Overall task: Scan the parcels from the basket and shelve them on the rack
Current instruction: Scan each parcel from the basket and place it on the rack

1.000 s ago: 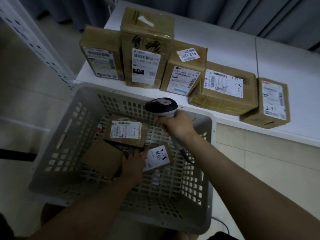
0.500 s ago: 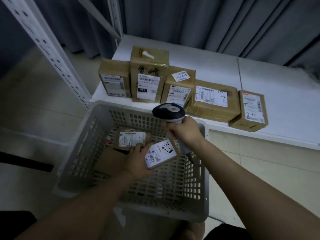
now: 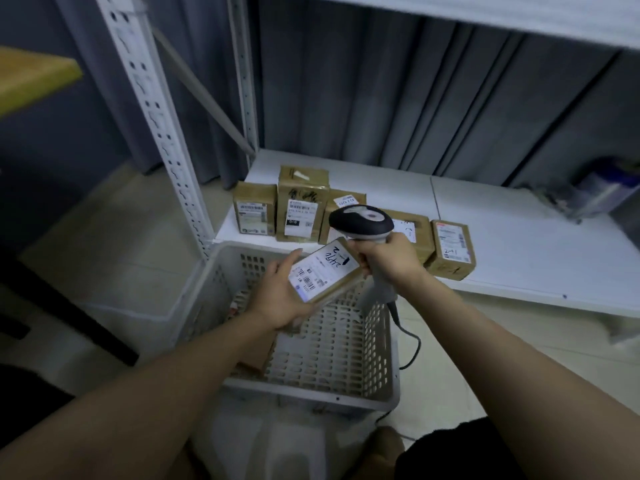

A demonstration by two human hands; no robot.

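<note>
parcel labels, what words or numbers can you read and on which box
"2-41": handwritten on the rightmost shelf parcel.
"010": on the label of the tall shelf parcel.
"2": handwritten on the parcel in the left hand.
Other handwriting, printed lines, barcodes: too blurred to read.

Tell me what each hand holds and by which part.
The left hand holds a small labelled parcel by its near end, label facing up. The right hand grips the barcode scanner by its handle, just below the head.
</note>
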